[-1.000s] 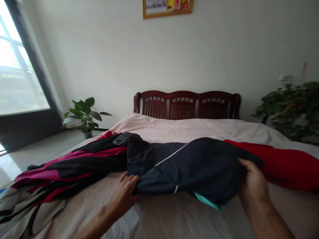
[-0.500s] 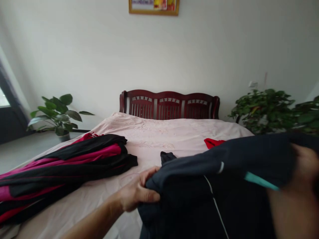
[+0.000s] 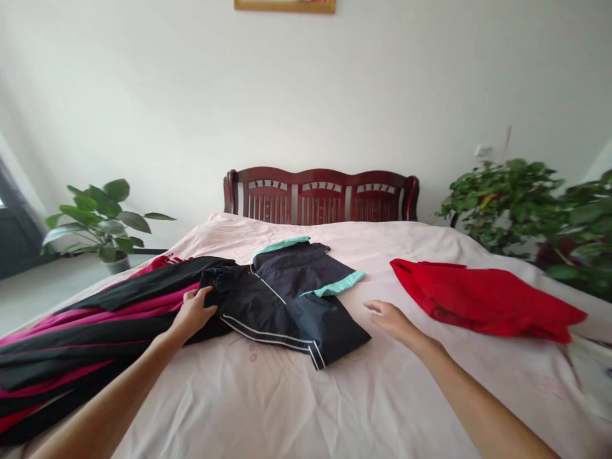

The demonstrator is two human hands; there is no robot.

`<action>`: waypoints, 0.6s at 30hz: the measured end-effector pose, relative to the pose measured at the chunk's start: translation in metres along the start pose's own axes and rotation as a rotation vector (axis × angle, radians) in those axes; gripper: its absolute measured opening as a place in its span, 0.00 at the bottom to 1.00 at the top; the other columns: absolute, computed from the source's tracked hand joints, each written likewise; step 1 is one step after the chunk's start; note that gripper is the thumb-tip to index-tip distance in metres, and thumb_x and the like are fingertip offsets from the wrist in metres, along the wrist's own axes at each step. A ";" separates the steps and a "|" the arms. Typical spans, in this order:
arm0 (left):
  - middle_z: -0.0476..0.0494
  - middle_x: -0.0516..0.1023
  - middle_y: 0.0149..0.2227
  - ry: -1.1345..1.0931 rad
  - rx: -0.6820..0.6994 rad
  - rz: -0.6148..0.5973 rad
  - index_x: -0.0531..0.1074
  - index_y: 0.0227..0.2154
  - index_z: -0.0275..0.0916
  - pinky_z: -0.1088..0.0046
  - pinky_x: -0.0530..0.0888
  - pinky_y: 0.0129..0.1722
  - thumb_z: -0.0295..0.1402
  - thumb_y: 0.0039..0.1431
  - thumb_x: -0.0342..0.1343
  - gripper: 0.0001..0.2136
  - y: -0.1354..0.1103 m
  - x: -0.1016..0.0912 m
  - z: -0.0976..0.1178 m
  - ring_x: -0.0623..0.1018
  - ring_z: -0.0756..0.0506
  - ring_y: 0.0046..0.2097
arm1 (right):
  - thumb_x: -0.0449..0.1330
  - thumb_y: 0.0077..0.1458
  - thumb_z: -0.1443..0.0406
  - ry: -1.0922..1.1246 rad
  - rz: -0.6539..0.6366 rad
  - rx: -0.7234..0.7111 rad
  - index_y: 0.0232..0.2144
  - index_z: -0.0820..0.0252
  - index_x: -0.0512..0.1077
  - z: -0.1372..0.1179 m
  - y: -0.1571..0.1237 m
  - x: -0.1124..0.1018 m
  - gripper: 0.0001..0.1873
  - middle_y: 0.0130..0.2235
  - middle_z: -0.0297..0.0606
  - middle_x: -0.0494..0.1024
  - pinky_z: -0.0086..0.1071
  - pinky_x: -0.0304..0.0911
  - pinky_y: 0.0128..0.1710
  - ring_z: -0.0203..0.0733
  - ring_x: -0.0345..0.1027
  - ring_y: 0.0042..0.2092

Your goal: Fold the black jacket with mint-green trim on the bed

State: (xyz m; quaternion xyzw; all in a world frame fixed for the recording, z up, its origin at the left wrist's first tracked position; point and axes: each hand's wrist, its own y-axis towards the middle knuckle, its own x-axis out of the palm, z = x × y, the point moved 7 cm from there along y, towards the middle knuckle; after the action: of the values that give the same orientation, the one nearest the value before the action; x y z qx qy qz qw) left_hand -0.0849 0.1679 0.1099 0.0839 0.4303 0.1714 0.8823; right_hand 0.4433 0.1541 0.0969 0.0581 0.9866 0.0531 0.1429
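Note:
A dark navy sports garment (image 3: 291,306) with white piping and turquoise trim lies spread and partly folded on the bed; its exact kind is unclear. My left hand (image 3: 195,311) is closed on its gathered left end, thumb and fingers pinching the cloth. To the right of the garment, my right hand (image 3: 389,319) hovers over the sheet, fingers apart and holding nothing. Black and magenta clothes (image 3: 109,319) lie in a long pile at the left, partly under my left forearm. A folded red garment (image 3: 488,299) rests beyond my right hand.
Wrinkled pale pink bedding (image 3: 268,408) covers the bed. A dark red wooden headboard (image 3: 320,194) stands at the far end against the wall. Potted plants stand on both sides, one at the left (image 3: 108,220) and a bushier one at the right (image 3: 502,204).
The navy garment was held up in both hands and now lies on the bed. My right hand has let go, while my left hand moved left. The red garment is now uncovered.

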 end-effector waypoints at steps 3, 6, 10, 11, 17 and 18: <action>0.33 0.59 0.64 0.181 0.107 0.022 0.68 0.57 0.40 0.47 0.61 0.62 0.24 0.49 0.53 0.29 -0.038 0.019 0.004 0.59 0.30 0.66 | 0.67 0.34 0.67 -0.009 -0.047 0.020 0.37 0.61 0.78 0.039 -0.025 0.010 0.21 0.45 0.45 0.81 0.51 0.55 0.62 0.54 0.72 0.53; 0.37 0.53 0.68 0.380 0.323 0.011 0.67 0.60 0.45 0.50 0.62 0.63 0.17 0.48 0.50 0.34 -0.067 0.040 0.022 0.55 0.33 0.68 | 0.65 0.37 0.68 -0.031 -0.167 -0.024 0.49 0.60 0.73 0.052 -0.035 0.035 0.32 0.55 0.45 0.76 0.46 0.57 0.61 0.51 0.67 0.58; 0.36 0.55 0.68 0.447 0.411 0.008 0.70 0.58 0.44 0.49 0.65 0.62 0.19 0.50 0.52 0.31 -0.075 0.061 0.030 0.53 0.29 0.69 | 0.65 0.36 0.68 -0.178 -0.118 -0.107 0.44 0.60 0.76 0.041 -0.036 0.062 0.27 0.48 0.42 0.79 0.46 0.57 0.59 0.53 0.68 0.54; 0.35 0.55 0.68 0.448 0.418 0.017 0.70 0.58 0.43 0.48 0.65 0.62 0.20 0.51 0.52 0.29 -0.073 0.064 0.030 0.53 0.28 0.69 | 0.64 0.37 0.66 -0.193 -0.098 -0.124 0.39 0.60 0.77 0.034 -0.037 0.066 0.21 0.44 0.41 0.80 0.45 0.60 0.57 0.53 0.70 0.51; 0.34 0.53 0.70 0.464 0.493 0.118 0.60 0.65 0.44 0.50 0.61 0.64 0.22 0.54 0.52 0.33 -0.073 0.057 0.023 0.58 0.34 0.68 | 0.59 0.40 0.63 0.024 0.059 -0.103 0.26 0.57 0.74 -0.027 -0.072 0.026 0.07 0.24 0.30 0.72 0.31 0.61 0.30 0.41 0.65 0.30; 0.33 0.52 0.70 0.483 0.499 0.136 0.57 0.66 0.44 0.49 0.59 0.65 0.23 0.55 0.51 0.34 -0.077 0.054 0.019 0.60 0.35 0.68 | 0.59 0.38 0.63 0.107 0.139 -0.077 0.24 0.56 0.72 -0.034 -0.082 0.006 0.06 0.22 0.30 0.70 0.30 0.58 0.26 0.39 0.62 0.27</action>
State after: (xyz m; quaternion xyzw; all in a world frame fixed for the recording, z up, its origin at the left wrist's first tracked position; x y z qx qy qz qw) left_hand -0.0215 0.1170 0.0599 0.2826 0.6484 0.1341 0.6941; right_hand 0.4201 0.0708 0.1178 0.1180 0.9836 0.1039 0.0879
